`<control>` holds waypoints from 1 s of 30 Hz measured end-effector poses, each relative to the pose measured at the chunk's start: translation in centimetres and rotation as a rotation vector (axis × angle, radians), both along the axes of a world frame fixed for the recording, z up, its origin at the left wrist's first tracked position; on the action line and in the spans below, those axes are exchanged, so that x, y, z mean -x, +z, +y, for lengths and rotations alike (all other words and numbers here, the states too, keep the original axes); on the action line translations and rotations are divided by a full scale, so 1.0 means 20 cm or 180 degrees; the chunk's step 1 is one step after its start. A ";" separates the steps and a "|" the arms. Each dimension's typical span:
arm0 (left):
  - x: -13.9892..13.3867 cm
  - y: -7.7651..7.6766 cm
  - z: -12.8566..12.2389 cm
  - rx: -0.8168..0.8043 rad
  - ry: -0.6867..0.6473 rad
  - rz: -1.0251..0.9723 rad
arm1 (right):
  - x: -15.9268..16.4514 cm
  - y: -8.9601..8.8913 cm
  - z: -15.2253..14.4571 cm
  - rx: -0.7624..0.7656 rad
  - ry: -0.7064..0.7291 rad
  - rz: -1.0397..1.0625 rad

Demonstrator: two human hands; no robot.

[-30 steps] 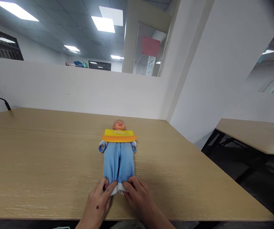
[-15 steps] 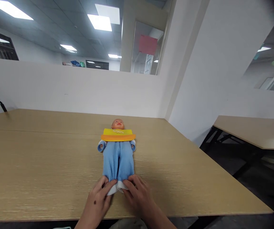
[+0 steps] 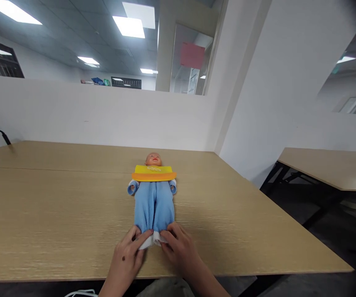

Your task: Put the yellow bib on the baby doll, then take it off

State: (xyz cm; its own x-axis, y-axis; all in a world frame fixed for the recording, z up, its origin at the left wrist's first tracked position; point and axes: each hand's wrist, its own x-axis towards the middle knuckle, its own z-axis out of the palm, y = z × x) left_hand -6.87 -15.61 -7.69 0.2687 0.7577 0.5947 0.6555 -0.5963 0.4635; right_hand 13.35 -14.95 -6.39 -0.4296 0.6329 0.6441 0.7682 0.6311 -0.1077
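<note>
The wood-grain bench fills the lower frame. At its centre a plastic baby doll lies on its back, in soft blue trousers and a yellow bib. Your left hand and right hand have their fingers pinched on the white cuffs.

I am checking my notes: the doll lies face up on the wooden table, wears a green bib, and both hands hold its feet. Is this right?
Not quite: the head view shows the bib is yellow and orange, not green. The doll lies face up on the wooden table, and the left hand and right hand hold its feet.
</note>
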 end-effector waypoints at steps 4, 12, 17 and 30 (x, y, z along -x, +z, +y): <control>0.01 -0.02 0.00 0.0032 0.0253 0.0045 | 0.00 0.00 0.00 0.0016 0.0013 0.0017; 0.00 -0.04 0.00 -0.0370 0.0546 0.0522 | 0.00 0.00 0.01 0.0155 0.0113 0.0127; 0.02 -0.03 -0.03 -0.0441 0.0435 0.0584 | -0.02 0.04 -0.02 0.0372 0.0266 0.0331; 0.30 0.22 0.24 0.1150 0.0546 -0.1446 | -0.31 0.16 0.36 0.2324 -0.0093 0.2493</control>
